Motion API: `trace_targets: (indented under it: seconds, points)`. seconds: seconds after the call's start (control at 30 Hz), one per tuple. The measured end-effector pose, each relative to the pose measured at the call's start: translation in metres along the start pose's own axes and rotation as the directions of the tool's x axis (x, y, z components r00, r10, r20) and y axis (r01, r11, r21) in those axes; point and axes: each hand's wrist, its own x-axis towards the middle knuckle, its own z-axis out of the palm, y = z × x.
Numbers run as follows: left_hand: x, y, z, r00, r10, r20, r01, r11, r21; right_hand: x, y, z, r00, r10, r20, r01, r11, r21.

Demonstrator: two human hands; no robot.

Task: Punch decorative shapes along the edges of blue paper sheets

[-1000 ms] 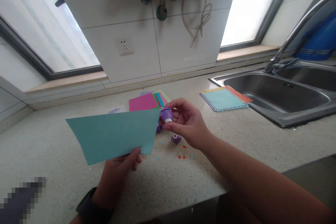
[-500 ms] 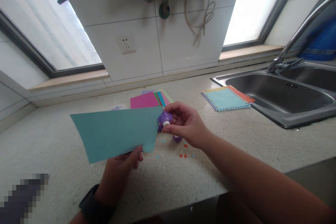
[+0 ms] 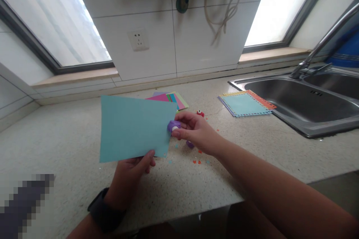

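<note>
My left hand [image 3: 137,170] pinches the lower edge of a light blue sheet of paper [image 3: 134,129], thumb in front and fingers behind. Between the thumb and fingers of my right hand [image 3: 198,132] is a small purple craft hole punch [image 3: 174,126] with a white button. The punch sits at the sheet's right edge. Near the sheet's lower right corner are small punched marks. Beneath my right hand lies another purple punch [image 3: 190,144], partly covered. A red punch [image 3: 200,113] rests beyond my right hand. Small red paper cut-outs [image 3: 196,162] and light blue bits are scattered on the counter.
A fanned pile of coloured paper [image 3: 182,101] lies behind the blue sheet. Sheets with punched borders [image 3: 244,104] are stacked beside the steel sink [image 3: 303,129], whose tap [image 3: 305,65] rises at the right. The speckled counter [image 3: 70,130] runs along a tiled wall.
The blue sheet has turned to face me more fully, its left side rising. The purple punch stays at its right edge. The view has shifted slightly, and the red punch has come into sight.
</note>
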Motion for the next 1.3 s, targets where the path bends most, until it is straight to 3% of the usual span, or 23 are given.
trace_targets:
  seconds: [0.2,0.77,1.3]
  points:
    - [-0.001,0.014,0.003,1.000,0.013,0.001,-0.014,1.000,0.006,0.002,0.013,0.000,0.997,0.067,0.036,-0.063,0.992,-0.105]
    - [0.004,0.003,0.000,0.999,-0.003,0.045,0.004,1.000,-0.031,0.001,0.020,0.002,0.968,0.252,0.011,-0.248,0.960,-0.129]
    - [0.003,0.006,-0.003,0.999,0.017,0.042,-0.016,1.000,-0.011,0.000,0.028,0.007,0.936,0.344,0.068,-0.332,0.932,-0.146]
